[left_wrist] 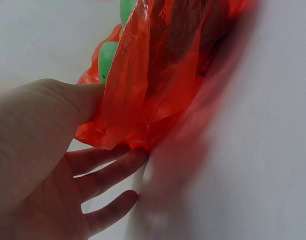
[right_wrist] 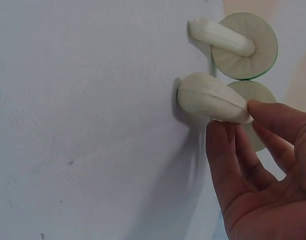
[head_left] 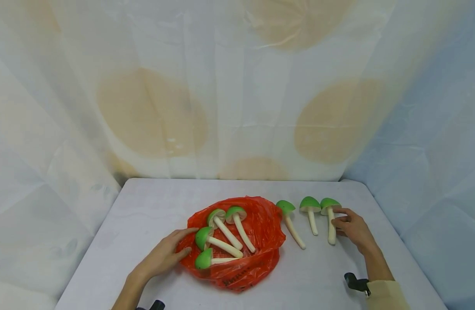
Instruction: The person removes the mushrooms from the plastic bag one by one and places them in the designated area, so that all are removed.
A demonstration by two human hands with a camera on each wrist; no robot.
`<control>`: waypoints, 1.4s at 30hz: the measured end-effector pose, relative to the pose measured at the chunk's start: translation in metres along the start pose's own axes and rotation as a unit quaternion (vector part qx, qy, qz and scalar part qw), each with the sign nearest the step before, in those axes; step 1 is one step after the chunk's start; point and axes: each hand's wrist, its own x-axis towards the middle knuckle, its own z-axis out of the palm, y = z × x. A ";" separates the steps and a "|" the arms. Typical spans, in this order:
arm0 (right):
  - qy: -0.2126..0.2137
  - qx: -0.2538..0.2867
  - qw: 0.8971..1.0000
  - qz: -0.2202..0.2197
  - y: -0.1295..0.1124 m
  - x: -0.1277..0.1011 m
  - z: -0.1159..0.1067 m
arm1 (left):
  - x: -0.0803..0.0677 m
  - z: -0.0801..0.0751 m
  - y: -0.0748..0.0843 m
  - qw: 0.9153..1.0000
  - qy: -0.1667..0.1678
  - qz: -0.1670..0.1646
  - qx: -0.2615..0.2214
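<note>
- Mushrooms everywhere: toy ones with green caps and long cream stems, spread over a white table (head_left: 152, 202) with a pale spotted curtain (head_left: 237, 107) hanging behind it.
- Crinkly red plastic bag (head_left: 256, 232) lies flat in the middle of the table, and four bagged mushrooms (head_left: 221, 239) rest on top of it, stems pointing roughly toward the person.
- Dark print runs along the bag's near edge, but it's too creased and small for me to read.
- Left hand (head_left: 163, 256) lies on the table with relaxed, mostly straight fingers, touching the bag's left edge; the wrist view shows the plastic bunched against the thumb.
- Three more sit in a row right of the bag: a leftmost mushroom (head_left: 290, 221), a middle mushroom (head_left: 311, 213) and a rightmost mushroom (head_left: 330, 219).
- Right hand (head_left: 351, 228) has its fingertips (right_wrist: 228, 135) against the rightmost one's stem, lightly pinching it, caps facing away.
- Black strap (head_left: 355, 282) sits at the right wrist.
</note>
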 end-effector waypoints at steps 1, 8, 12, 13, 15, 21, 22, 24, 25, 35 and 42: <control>0.001 0.000 1.000 0.000 0.001 0.000 0.000 | 0.000 0.000 0.000 1.000 0.000 -0.001 0.001; 0.001 -0.007 1.000 -0.010 0.002 0.000 -0.001 | 0.001 0.000 -0.002 1.000 0.001 0.005 0.000; 0.005 -0.006 1.000 -0.009 0.001 -0.002 -0.001 | 0.000 0.001 -0.002 1.000 0.001 0.018 -0.003; 0.006 -0.007 1.000 -0.010 0.000 -0.002 -0.001 | 0.000 0.001 -0.002 1.000 0.001 0.020 -0.004; 0.009 -0.008 1.000 -0.010 0.000 -0.003 -0.001 | 0.000 0.001 -0.002 1.000 0.001 0.021 -0.006; 0.022 -0.018 1.000 -0.011 -0.002 -0.004 -0.002 | 0.000 0.000 -0.002 1.000 0.001 0.015 -0.006; 0.025 -0.022 0.999 -0.013 -0.003 -0.005 -0.002 | 0.000 0.000 -0.002 1.000 0.000 0.014 -0.007; 0.031 -0.030 0.999 -0.016 -0.005 -0.006 -0.004 | 0.000 0.000 -0.001 1.000 -0.001 0.012 -0.008; 0.033 -0.031 0.999 -0.020 -0.007 -0.006 -0.004 | 0.000 0.000 -0.001 1.000 -0.002 0.012 -0.009; 0.062 -0.035 0.993 -0.091 -0.040 -0.009 -0.002 | -0.001 0.000 -0.002 1.000 -0.002 0.013 -0.013; 0.056 -0.028 0.990 -0.122 -0.072 -0.015 0.015 | 0.000 0.001 -0.002 1.000 -0.003 0.006 -0.014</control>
